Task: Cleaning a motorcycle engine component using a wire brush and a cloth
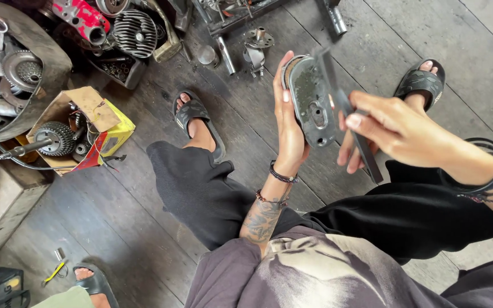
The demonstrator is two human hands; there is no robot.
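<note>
Grey oval metal engine cover, grimy and speckled on its inner face, is being held upright in front of the seated person, above the dark wooden plank floor and between the two sandalled feet. The left hand is cradling it from behind, fingers curled around its left rim and closed on it. The right hand is pinching a long flat dark metal file between thumb and fingers, and is laying the blade across the cover's right edge (touching it, as far as the blur allows).

What could go wrong, as a judgement: the cover is being gripped only along one rim, so a hard stroke may twist it out of the left hand and drop it onto the planks or a bare toe. The blade is passing close to the left fingertips, so a slip off the edge could catch them. The loose black cord bracelets on the right wrist might snag on the tool.

Among the packaging, a torn brown cardboard box with yellow and red printed sides is lying open at the left on the floor, holding a finned grey gear part. Its print is too small to describe further. A small yellow-handled tool is lying near the bottom left.
</note>
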